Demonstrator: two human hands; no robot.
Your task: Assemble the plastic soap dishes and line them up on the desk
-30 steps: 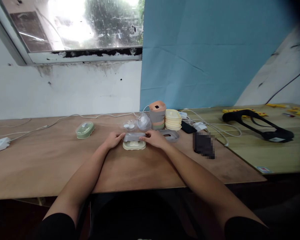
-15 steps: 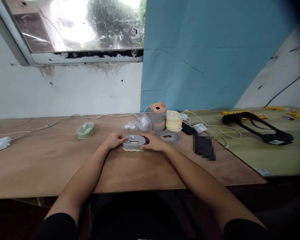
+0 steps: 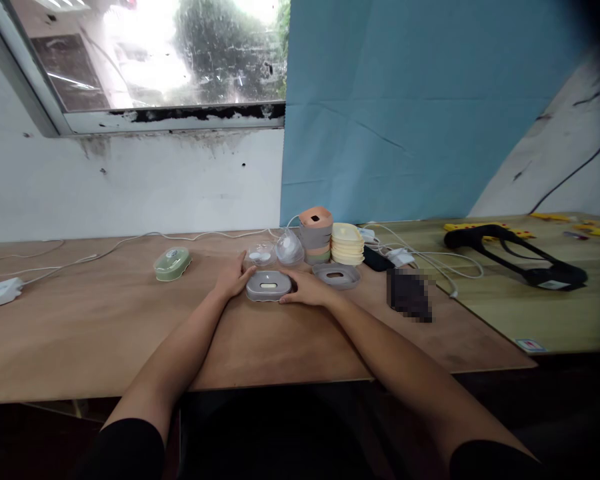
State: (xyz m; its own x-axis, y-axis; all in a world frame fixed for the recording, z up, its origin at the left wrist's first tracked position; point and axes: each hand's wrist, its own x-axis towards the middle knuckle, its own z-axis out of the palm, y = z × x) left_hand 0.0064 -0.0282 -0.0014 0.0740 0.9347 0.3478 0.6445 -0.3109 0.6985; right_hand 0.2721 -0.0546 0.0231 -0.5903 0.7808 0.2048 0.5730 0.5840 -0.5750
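A grey oval plastic shell with a slot in its top lies on the table in front of me; something cream shows through the slot. At its right end, my right hand holds the rim between thumb and fingers. My left hand is at the left end, fingers stretched out and away from the shell, with the thumb close to its edge; I cannot tell whether it touches. Just right of my right hand is another grey oval shell. Clear plastic domes stand behind the hands.
Stacked orange, grey and green shells stand at the back beside a pile of cream trays. A green oval dish sits to the left. White cables, a power strip, a dark phone and a black frame are around.
My left hand has opened out, its fingers now pointing forward away from the shell. Less of the cream edge shows below the grey shell. The right hand stays in place.
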